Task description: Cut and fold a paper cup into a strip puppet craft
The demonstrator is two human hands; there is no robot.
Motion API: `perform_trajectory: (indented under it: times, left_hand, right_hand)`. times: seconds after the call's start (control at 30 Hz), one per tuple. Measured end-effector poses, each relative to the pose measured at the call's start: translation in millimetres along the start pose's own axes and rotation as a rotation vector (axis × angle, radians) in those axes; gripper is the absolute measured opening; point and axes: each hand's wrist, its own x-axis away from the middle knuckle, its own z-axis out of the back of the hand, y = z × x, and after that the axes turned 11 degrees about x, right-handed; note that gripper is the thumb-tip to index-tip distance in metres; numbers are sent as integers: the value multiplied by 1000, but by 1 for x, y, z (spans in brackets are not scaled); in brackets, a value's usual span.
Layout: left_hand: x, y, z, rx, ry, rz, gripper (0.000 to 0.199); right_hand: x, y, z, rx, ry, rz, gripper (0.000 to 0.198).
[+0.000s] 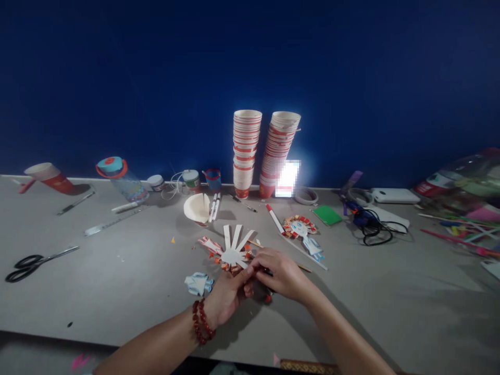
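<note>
A paper cup cut into strips (231, 257) is spread out like a flower, its white round bottom in the middle. Several strips stick out straight, while others are curled up and show red and orange. My left hand (231, 298) is closed at the cup's lower right side, pinching it. Fingertips of my right hand (282, 273) are pressed together beside my left thumb at the same edge; the strip between them is mostly hidden. Part of a thin stick (304, 268) shows on either side of my right hand. A paper doll-body cutout (198, 284) lies left of my left hand.
Two tall stacks of paper cups (247, 156) (278, 156) stand by the blue wall. A finished-looking paper doll (300, 227) lies to the right. Scissors (39, 263), a water bottle (123, 179), a cut cup (196, 209) and a black cable (369, 224) surround the work area.
</note>
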Motion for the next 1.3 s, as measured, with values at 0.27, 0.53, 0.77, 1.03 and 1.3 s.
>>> perform_trajectory:
  times: [0.27,0.53,0.77,1.03,1.3]
  left_hand:
    - [0,-1,2,20,25,-11,33]
    - [-1,0,2,33,24,-12,37]
    - [1,0,0,34,31,-19,36]
    - [1,-1,2,39,3,6,32]
    - [0,4,-2,-45,15,-57,34]
  right_hand:
    - [1,-5,-7,66,109,-53,11]
    - [2,-2,-4,115,67,38,12]
    - [2,-4,-4,56,54,-11,11]
    - [3,0,-5,-16,27,-52,6]
    - [3,-3,-5,-51,43,-87,12]
